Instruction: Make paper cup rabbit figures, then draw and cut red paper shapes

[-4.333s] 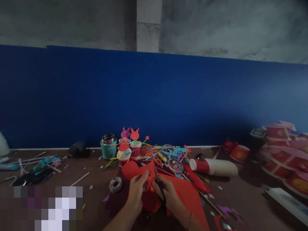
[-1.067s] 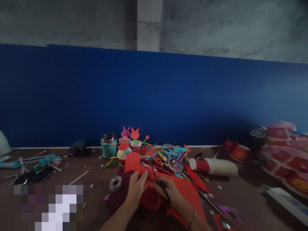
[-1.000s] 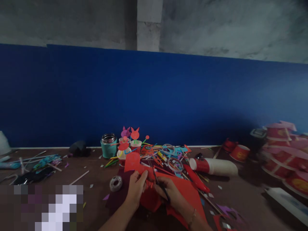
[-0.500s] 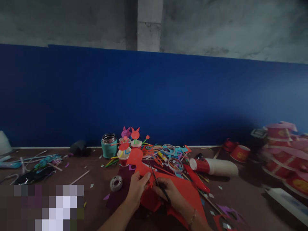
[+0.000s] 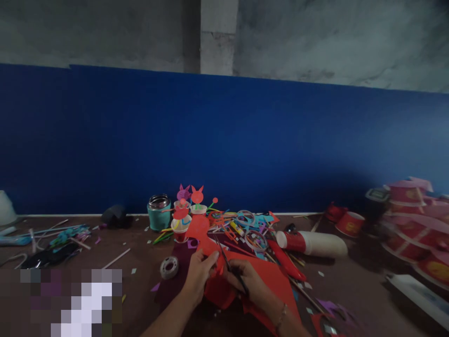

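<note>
My left hand (image 5: 199,272) pinches a sheet of red paper (image 5: 271,281) between thumb and fingers. A rounded red piece (image 5: 198,228) of the paper stands up beyond that hand. In my right hand (image 5: 245,278) is a pair of scissors (image 5: 225,255), its dark handles in my fingers and its blades pointing up and left at the red paper, close to my left fingertips. Part of the sheet lies under my right forearm, and another fold hangs below both hands. Dark purple paper (image 5: 170,290) lies beneath, partly hidden by my left arm.
A tape roll (image 5: 169,267) lies left of my hands, with a teal jar (image 5: 159,213) behind it. Paper cups (image 5: 181,229) with cut-out figures stand at the back. Coloured scraps (image 5: 242,227) pile up ahead. A white-and-red bottle (image 5: 315,243) and stacked red cups (image 5: 407,201) are right.
Both hands stay almost in place on the paper and scissors. The rounded red piece has shifted slightly to the right.
</note>
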Demonstrator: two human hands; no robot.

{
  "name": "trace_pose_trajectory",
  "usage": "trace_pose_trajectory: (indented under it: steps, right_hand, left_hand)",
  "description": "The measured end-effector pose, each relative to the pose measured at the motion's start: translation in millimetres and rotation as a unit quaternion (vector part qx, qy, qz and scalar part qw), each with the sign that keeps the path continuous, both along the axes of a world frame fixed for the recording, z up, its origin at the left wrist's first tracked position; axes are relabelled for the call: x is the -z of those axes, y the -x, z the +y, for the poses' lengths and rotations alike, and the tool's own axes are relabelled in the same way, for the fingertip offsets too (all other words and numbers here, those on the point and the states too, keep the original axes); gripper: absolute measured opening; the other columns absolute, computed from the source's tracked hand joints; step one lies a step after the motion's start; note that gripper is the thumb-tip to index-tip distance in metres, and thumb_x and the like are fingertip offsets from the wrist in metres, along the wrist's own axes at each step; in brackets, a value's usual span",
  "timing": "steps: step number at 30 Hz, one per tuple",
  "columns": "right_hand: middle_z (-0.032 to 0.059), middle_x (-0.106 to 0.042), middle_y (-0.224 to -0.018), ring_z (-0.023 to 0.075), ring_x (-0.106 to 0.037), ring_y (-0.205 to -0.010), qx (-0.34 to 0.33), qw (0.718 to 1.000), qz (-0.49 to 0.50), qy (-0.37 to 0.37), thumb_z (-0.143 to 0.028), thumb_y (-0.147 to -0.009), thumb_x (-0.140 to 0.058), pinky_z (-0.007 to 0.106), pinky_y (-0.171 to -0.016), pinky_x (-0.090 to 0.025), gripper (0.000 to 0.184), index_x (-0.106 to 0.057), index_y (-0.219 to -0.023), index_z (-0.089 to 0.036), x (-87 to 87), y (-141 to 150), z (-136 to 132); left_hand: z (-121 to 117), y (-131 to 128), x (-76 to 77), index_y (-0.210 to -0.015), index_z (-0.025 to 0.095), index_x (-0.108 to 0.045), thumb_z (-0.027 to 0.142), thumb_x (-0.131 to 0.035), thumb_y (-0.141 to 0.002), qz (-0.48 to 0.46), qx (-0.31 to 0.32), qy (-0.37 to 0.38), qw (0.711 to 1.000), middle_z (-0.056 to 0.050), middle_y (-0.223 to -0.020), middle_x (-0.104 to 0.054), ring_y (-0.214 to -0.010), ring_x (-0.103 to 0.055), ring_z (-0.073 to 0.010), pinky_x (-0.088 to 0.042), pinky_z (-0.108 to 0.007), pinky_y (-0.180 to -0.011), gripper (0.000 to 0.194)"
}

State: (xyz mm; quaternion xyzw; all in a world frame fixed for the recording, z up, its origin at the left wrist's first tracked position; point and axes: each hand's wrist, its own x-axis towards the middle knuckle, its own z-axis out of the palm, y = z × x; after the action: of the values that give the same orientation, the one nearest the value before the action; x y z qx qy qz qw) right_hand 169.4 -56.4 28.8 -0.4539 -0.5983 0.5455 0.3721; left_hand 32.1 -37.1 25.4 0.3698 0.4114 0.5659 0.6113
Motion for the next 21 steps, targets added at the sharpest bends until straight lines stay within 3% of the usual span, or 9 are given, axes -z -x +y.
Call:
trace_pose_trajectory:
  steps: [9, 13, 21]
  right_hand:
    - [-0.0091, -0.039, -0.046, 0.0043, -0.029, -0.034, -0.005, 1.000, -0.011, -0.001, -0.045, -0.070, -0.063, 0.018, -0.034, -0.027, 0.031, -0.049, -0.059, -0.020, 4.5, -2.9, 1.8]
    - [-0.0088, -0.038, -0.046, 0.0050, -0.031, -0.035, -0.001, 1.000, -0.026, 0.003, -0.047, -0.068, -0.063, 0.018, -0.034, -0.026, 0.033, -0.048, -0.059, -0.020, 1.9, -3.5, 1.2]
    - [-0.0094, -0.036, -0.044, 0.0043, -0.029, -0.034, -0.005, 1.000, -0.014, 0.003, -0.038, -0.071, -0.062, 0.017, -0.034, -0.023, 0.026, -0.048, -0.058, -0.020, 5.6, -5.5, 3.0]
  left_hand:
    - [-2.4, -0.2, -5.7, -0.058, 0.015, -0.054, 0.038, -0.076, -0.052, -0.008, -0.001, 0.007, 1.000, 0.006, -0.044, -0.047, -0.036, -0.035, -0.0039, -0.021, -0.018, -0.038, 0.033]
    - [-2.0, 0.9, -7.0, -0.058, 0.014, -0.054, 0.038, -0.076, -0.051, -0.012, 0.003, 0.005, 1.000, 0.008, -0.042, -0.042, -0.035, -0.027, -0.0018, -0.017, -0.017, -0.037, 0.033]
    - [-2.6, 1.4, -10.1, -0.059, 0.015, -0.052, 0.042, -0.076, -0.051, -0.010, -0.001, -0.005, 1.000, 0.010, -0.042, -0.036, -0.036, -0.020, -0.0011, -0.013, -0.018, -0.037, 0.037]
